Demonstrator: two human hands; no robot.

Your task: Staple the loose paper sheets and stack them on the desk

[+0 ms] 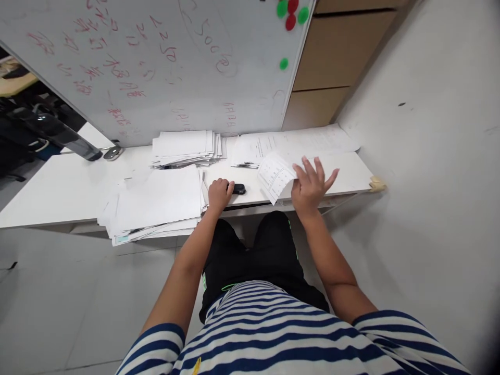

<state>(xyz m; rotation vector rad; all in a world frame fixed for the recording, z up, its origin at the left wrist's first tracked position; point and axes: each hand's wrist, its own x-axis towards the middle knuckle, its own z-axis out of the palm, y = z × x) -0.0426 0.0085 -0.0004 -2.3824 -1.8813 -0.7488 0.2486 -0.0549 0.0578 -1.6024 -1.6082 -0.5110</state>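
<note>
My left hand (220, 195) is closed round a black stapler (238, 189) lying on the white desk; its front end sticks out to the right of my fingers. My right hand (310, 188) holds a small printed sheet (274, 176) by its right edge, with the outer fingers spread and the thumb hidden. The sheet is curled and tilted above the desk's front edge, with a table of print on it. Left of my left hand lies a large stack of papers (158, 200), some of it jutting past the desk's edge.
A second paper stack (183, 146) lies against the whiteboard (156, 67). Printed sheets (297, 140) spread along the back right. A dark bottle (58, 133) and a small oval object (113, 153) are at the left. A wall (425, 130) bounds the right side.
</note>
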